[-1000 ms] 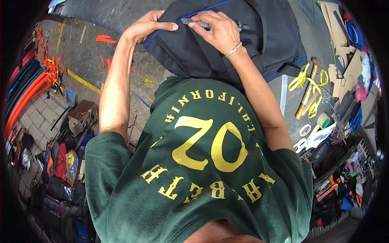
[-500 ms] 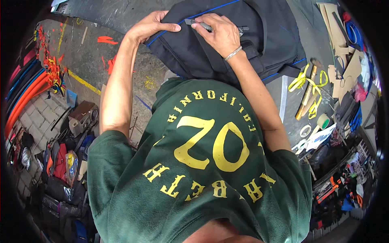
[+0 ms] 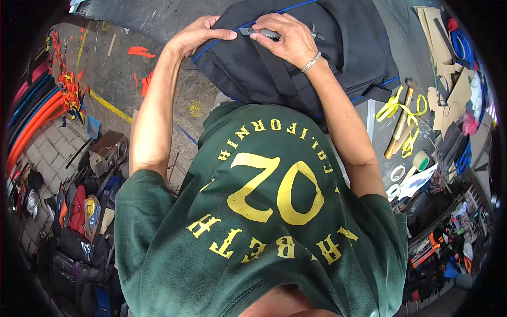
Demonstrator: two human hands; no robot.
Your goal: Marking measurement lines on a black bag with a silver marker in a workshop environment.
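Black bag (image 3: pixel 248 74) with blue piping lies against the front of a person's green shirt (image 3: pixel 264 230), as the right hand (image 3: pixel 288 39), thumb and fingers clamped on a grey utility knife (image 3: pixel 271 34), works over the fabric. The left hand (image 3: pixel 195 39) sets its thumb on the piping; its other fingers are mostly hidden, their grip impossible to tell. The blade points toward that thumb, and a slip could cut skin or cloth. No label is legible on the bag; yellow lettering (image 3: pixel 204 226) and large numerals (image 3: pixel 285 190) span the shirt. A hammer (image 3: pixel 400 122) lies right.
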